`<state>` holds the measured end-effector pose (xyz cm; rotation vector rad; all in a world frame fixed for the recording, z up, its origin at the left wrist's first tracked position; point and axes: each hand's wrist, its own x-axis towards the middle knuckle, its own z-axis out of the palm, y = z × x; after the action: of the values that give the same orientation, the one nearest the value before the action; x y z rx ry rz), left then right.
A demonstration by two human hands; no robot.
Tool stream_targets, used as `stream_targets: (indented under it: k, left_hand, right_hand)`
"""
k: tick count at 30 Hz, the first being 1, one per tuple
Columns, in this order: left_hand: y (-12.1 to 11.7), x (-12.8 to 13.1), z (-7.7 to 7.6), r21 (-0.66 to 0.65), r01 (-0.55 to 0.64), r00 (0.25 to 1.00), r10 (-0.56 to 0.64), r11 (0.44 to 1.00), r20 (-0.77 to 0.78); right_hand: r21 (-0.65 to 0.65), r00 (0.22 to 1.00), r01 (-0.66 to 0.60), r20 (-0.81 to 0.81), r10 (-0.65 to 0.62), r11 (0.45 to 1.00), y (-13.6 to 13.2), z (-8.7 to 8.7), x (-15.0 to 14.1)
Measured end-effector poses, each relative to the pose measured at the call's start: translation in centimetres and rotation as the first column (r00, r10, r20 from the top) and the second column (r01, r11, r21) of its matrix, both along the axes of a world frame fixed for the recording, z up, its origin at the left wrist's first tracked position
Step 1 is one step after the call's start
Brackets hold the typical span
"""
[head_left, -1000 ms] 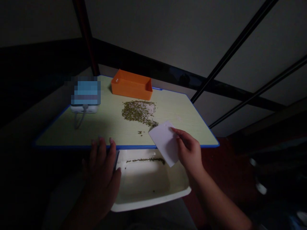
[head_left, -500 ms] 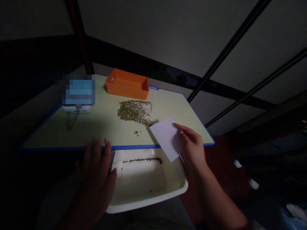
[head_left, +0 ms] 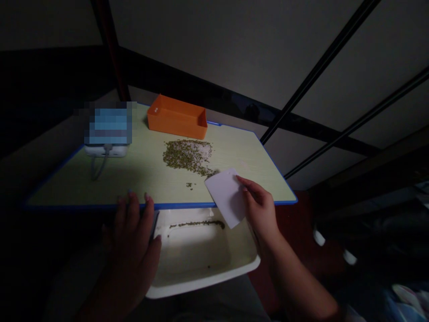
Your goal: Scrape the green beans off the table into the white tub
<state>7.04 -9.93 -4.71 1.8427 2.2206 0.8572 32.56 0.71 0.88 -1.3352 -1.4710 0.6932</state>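
My right hand [head_left: 263, 210] pinches a white card [head_left: 226, 194] between thumb and fingers, its far corner by the near right end of a spread of small green beans [head_left: 182, 156]. Pale grains lie mixed among the beans, mostly at the right. A few stray beans [head_left: 190, 185] sit nearer the front edge. My left hand [head_left: 134, 228] has its fingers stretched out, fingertips at the table's front edge, beside a white basin [head_left: 197, 250]. That basin is below the table edge, with a thin row of beans [head_left: 197, 223] along its far inner side.
An orange box [head_left: 177, 120] stands at the back of the pale table [head_left: 90, 190], which has a blue rim. On the left is a white device [head_left: 107, 150] with a cable; its upper part is blurred out. A panelled wall [head_left: 208, 44] rises behind the table.
My right hand and the card have shifted slightly left and toward me. My left hand stays nearly in place, and the bean spread looks much the same.
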Motion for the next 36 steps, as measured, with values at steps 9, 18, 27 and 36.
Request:
stream_targets:
  k: [9, 18, 27, 36]
  left_hand:
    - [0.0, 0.0, 0.1, -0.05, -0.004, 1.0, 0.004, 0.999, 0.002]
    - [0.3, -1.1, -0.5, -0.085, 0.012, 1.0, -0.013, 0.996, -0.013]
    - [0.3, -0.7, -0.8, -0.008, -0.01, 0.995, 0.009, 1.0, -0.096]
    - [0.3, -1.2, -1.5, -0.008, 0.001, 0.995, -0.002, 1.0, -0.097]
  right_hand:
    - [0.014, 0.989, 0.15, 0.001, -0.15, 0.989, 1.0, 0.1, 3.3]
    - [0.013, 0.927, 0.297, -0.244, -0.286, 0.955, 4.4, 1.8, 9.0]
    - [0.526, 0.795, -0.282, 0.596, -0.112, 0.802, -1.2, 2.8, 6.5]
    - [0.437, 0.446, -0.632, 0.88, -0.16, 0.641, -4.1, 1.7, 2.0]
